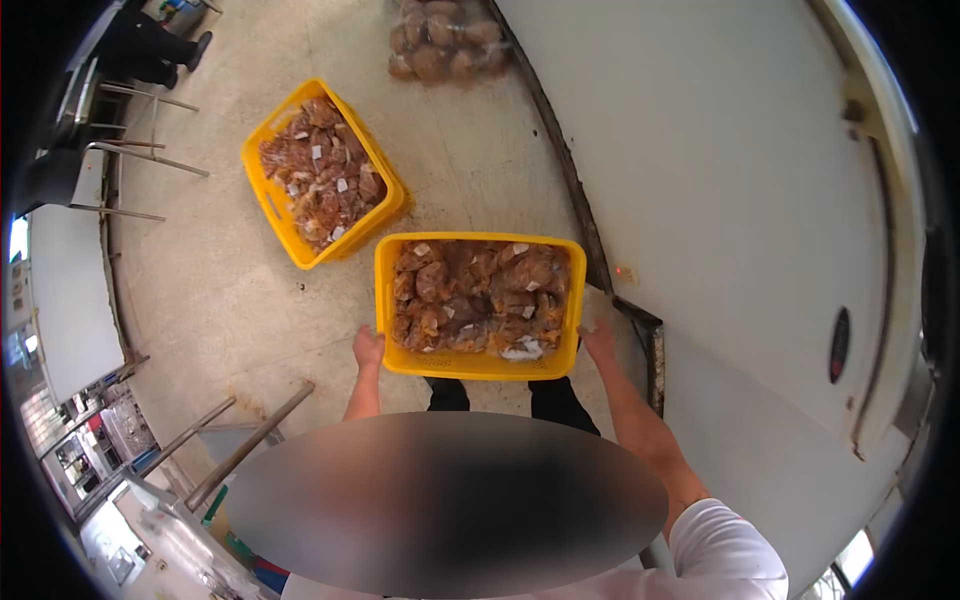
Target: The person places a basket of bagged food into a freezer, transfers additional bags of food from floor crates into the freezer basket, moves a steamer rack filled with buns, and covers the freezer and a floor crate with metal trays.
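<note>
A yellow crate (pixel 480 368) full of bagged brown food packs (pixel 470 295) with small white labels is in front of my legs. My left hand (pixel 369 346) is at its left side, with the fingers closed on the crate's edge. On the opposite side, my right hand (pixel 597 338) grips the crate's right edge; its fingertips are partly hidden by the wall of the crate. Both arms reach down and the crate looks level.
A second yellow crate (pixel 398 205) of similar packs stands on the floor, up and left. Clear bags of round brown items (pixel 445 40) lie at the top. A large white door (pixel 720 180) fills the right. Metal-legged furniture (pixel 150 150) and a person's dark legs (pixel 165 50) are at left.
</note>
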A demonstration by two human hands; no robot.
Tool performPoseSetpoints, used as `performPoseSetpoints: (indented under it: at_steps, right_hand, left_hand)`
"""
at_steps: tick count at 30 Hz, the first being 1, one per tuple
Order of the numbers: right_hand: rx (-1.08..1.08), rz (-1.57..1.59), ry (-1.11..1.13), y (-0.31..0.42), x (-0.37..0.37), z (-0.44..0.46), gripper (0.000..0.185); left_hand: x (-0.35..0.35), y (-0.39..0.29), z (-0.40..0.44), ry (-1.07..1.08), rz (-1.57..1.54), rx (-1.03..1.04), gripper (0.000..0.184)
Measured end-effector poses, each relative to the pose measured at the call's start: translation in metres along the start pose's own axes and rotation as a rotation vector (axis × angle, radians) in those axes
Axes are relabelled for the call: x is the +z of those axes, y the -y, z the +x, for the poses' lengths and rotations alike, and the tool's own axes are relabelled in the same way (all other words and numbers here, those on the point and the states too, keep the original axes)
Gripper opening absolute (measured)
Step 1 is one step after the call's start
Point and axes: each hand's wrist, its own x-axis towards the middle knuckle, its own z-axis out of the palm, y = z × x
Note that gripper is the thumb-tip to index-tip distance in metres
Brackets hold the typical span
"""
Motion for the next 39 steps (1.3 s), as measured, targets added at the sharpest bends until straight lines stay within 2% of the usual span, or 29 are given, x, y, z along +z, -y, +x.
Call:
performPoseSetpoints:
  at_steps: [1,3,4,5,6,7,9,11,13,14,16,17,19,23,26,28,33,36,39]
  right_hand:
    - [-0.039,0.012,-0.162,0.001,0.011,0.01,0.054]
    - [-0.021,0.055,-0.169,0.016,0.017,0.022,0.054]
    - [-0.013,0.104,-0.177,0.016,0.023,0.031,0.055]
    - [-0.001,0.1,-0.179,0.016,0.029,0.039,0.055]
    - [0.022,0.159,-0.101,0.009,0.036,0.05,0.05]
    - [0.045,0.217,-0.022,0.002,0.043,0.059,0.045]
    - [0.052,0.274,-0.025,-0.022,0.061,0.083,0.038]
    - [0.054,0.331,-0.025,-0.033,0.073,0.097,0.032]
    - [-0.006,0.326,-0.022,-0.029,0.074,0.1,0.018]
    - [0.001,0.325,-0.019,-0.026,0.074,0.099,0.018]
    - [0.091,0.615,0.1,-0.02,0.073,0.098,0.013]
    - [0.092,0.615,0.1,-0.015,0.075,0.097,0.013]
    - [0.116,0.76,0.106,-0.018,0.08,0.099,0.014]
    - [0.093,0.834,0.19,-0.024,0.076,0.105,0.014]
    - [0.121,0.908,0.272,-0.024,0.075,0.107,0.014]
    - [0.248,0.825,0.222,-0.022,0.074,0.11,0.015]
    - [0.209,0.776,0.177,-0.017,0.075,0.109,0.017]
    - [0.199,0.731,0.207,-0.011,0.07,0.109,0.017]
    - [0.264,0.699,0.223,-0.013,0.072,0.118,0.018]
  left_hand:
    - [0.0,-0.014,0.015,-0.022,-0.048,-0.018,0.045]
    - [0.007,-0.027,0.04,-0.034,-0.093,-0.033,0.048]
    - [0.019,-0.023,0.053,0.014,-0.244,0.044,0.047]
    - [0.03,-0.02,0.064,0.061,-0.396,0.12,0.046]
    - [0.038,-0.02,0.072,0.073,-0.395,0.122,0.046]
    - [0.045,-0.019,0.079,0.096,-0.386,0.135,0.039]
    - [0.055,-0.017,0.088,0.128,-0.372,0.144,0.032]
    - [0.059,-0.014,0.095,0.331,-0.622,-0.051,0.02]
    - [0.056,-0.016,0.094,0.405,-0.713,-0.099,0.018]
    - [0.052,-0.019,0.093,0.472,-0.807,-0.145,0.017]
    - [0.05,-0.019,0.091,0.502,-0.847,-0.167,0.019]
    - [0.049,-0.021,0.092,0.53,-0.89,-0.184,0.02]
    - [0.049,-0.021,0.094,0.538,-0.882,-0.204,0.022]
    - [0.05,-0.03,0.094,0.515,-0.878,-0.305,0.025]
    - [0.058,-0.023,0.096,0.487,-0.853,-0.308,0.024]
    - [0.053,-0.031,0.093,0.466,-0.83,-0.297,0.023]
    - [0.051,-0.028,0.081,0.42,-0.803,-0.283,0.019]
    - [0.045,-0.032,0.063,0.429,-0.85,-0.347,0.016]
    - [0.04,-0.031,0.058,0.403,-0.862,-0.355,0.016]
